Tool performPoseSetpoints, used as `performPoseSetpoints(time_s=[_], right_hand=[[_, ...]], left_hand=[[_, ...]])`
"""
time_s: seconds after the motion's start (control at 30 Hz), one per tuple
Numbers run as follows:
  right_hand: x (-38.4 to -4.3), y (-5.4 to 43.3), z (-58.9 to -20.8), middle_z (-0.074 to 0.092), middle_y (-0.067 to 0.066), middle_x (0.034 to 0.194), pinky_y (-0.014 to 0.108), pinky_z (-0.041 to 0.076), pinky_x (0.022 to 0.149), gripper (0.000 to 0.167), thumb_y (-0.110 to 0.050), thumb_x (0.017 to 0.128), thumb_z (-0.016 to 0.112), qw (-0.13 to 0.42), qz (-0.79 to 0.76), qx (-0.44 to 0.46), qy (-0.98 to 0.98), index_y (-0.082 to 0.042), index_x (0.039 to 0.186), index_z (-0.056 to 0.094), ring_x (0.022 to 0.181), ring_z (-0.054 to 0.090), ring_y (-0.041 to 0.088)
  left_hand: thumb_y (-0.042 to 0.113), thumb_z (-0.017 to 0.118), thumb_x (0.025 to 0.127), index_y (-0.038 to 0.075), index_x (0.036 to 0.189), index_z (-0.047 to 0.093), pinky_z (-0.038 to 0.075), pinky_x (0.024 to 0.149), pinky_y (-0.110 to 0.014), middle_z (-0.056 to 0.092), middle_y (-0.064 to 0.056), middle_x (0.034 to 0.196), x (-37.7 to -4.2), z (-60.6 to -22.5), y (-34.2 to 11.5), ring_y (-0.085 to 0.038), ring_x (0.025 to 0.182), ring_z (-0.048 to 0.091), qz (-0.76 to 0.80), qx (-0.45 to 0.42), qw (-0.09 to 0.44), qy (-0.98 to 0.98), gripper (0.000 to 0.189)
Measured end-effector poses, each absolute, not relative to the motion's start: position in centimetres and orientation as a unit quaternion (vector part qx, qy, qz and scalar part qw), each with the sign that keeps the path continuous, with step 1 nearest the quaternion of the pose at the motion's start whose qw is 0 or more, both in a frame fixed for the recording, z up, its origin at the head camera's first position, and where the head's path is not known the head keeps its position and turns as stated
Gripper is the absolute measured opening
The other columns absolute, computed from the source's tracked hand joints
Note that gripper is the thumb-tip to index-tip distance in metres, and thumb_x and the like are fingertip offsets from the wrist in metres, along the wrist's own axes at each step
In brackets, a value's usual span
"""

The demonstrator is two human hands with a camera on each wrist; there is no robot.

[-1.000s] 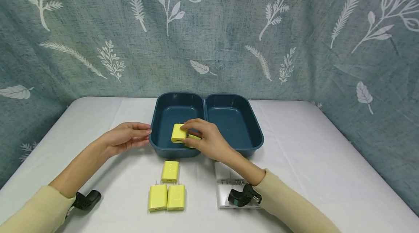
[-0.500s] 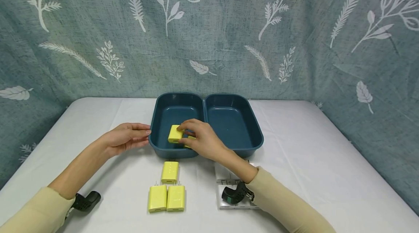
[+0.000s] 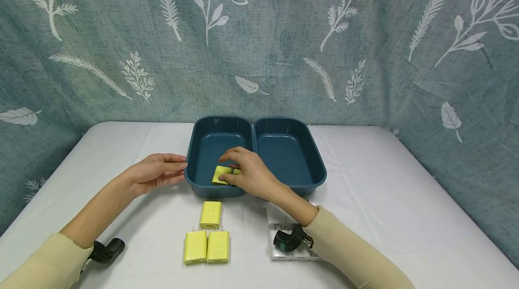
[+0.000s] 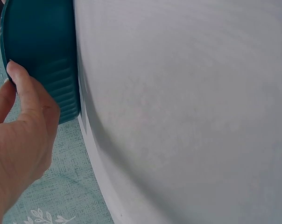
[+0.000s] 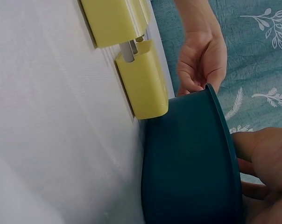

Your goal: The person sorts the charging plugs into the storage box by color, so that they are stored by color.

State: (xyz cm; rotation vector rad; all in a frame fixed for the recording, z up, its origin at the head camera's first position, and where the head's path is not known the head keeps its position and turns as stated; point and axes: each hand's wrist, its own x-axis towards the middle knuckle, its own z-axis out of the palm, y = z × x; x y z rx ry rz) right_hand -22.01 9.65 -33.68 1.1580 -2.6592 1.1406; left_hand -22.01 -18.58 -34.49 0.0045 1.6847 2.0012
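Toward the far edge of the counter [image 3: 373,208], a yellow charger [image 3: 220,172] lies in the left half of the blue container [image 3: 219,190]. The right hand [image 3: 252,172] is over it with thumb and forefinger apart; the left hand [image 3: 157,173] touches the container's rim with nearly straight fingers.

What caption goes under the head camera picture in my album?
Right hand at a yellow charger in the blue tray, left hand touching the tray from outside.
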Motion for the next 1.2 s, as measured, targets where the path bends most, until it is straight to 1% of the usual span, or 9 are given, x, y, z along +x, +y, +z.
performPoseSetpoints(time_s=[0.23, 0.43, 0.63, 0.77, 0.97, 1.2], right_hand=[[-21.8, 9.7, -33.3, 0.057, 0.013, 0.128, 0.038, 0.055, 0.094, 0.037, -0.011, 0.088, 0.077, 0.007, 0.388, 0.369, -0.845, 0.0, 0.122, 0.065, 0.115, 0.06, 0.031], [-21.7, 9.9, -33.1, 0.057, 0.015, 0.133, 0.037, 0.055, 0.094, 0.04, -0.01, 0.088, 0.077, 0.005, 0.395, 0.374, -0.839, -0.001, 0.124, 0.064, 0.12, 0.057, 0.03], [-21.2, 10.3, -33.1, 0.059, 0.011, 0.13, 0.034, 0.055, 0.093, 0.042, -0.013, 0.088, 0.077, 0.004, 0.387, 0.385, -0.838, -0.002, 0.126, 0.064, 0.119, 0.058, 0.029], [-20.8, 10.6, -33.0, 0.063, 0.006, 0.125, 0.033, 0.055, 0.093, 0.041, -0.016, 0.089, 0.077, 0.01, 0.376, 0.401, -0.835, -0.002, 0.125, 0.064, 0.116, 0.059, 0.025], [-20.1, 10.8, -33.0, 0.066, 0.002, 0.121, 0.038, 0.053, 0.095, 0.038, -0.019, 0.089, 0.078, 0.039, 0.364, 0.424, -0.829, -0.008, 0.123, 0.067, 0.116, 0.059, 0.014], [-18.9, 11.1, -32.7, 0.065, 0.0, 0.124, 0.028, 0.049, 0.1, 0.037, -0.021, 0.089, 0.077, 0.035, 0.359, 0.446, -0.819, -0.01, 0.123, 0.067, 0.12, 0.056, 0.011]], left_hand=[[0.002, 0.055, 0.101, -0.014, 0.14, 0.032, 0.058, 0.086, -0.027, 0.067, -0.008, 0.103, -22.0, -34.5, -18.7, -0.014, 0.089, 0.069, 0.736, 0.0, 0.261, 0.625, 0.048], [0.003, 0.056, 0.101, -0.014, 0.14, 0.033, 0.058, 0.085, -0.026, 0.067, -0.008, 0.103, -21.9, -34.2, -18.6, -0.014, 0.089, 0.069, 0.735, 0.006, 0.261, 0.625, 0.049], [0.003, 0.056, 0.101, -0.015, 0.141, 0.03, 0.058, 0.085, -0.026, 0.067, -0.008, 0.103, -21.8, -34.0, -18.5, -0.013, 0.089, 0.069, 0.732, 0.008, 0.263, 0.628, 0.051], [0.003, 0.056, 0.101, -0.015, 0.142, 0.03, 0.057, 0.086, -0.026, 0.067, -0.008, 0.103, -21.9, -34.1, -18.5, -0.014, 0.089, 0.069, 0.731, 0.007, 0.265, 0.628, 0.051], [0.003, 0.056, 0.101, -0.015, 0.141, 0.03, 0.058, 0.085, -0.025, 0.066, -0.008, 0.103, -21.9, -34.1, -18.5, -0.014, 0.09, 0.069, 0.733, 0.007, 0.266, 0.626, 0.051], [0.003, 0.055, 0.101, -0.015, 0.141, 0.031, 0.057, 0.086, -0.026, 0.066, -0.008, 0.103, -21.8, -34.2, -18.4, -0.014, 0.09, 0.069, 0.732, 0.006, 0.264, 0.628, 0.05]])
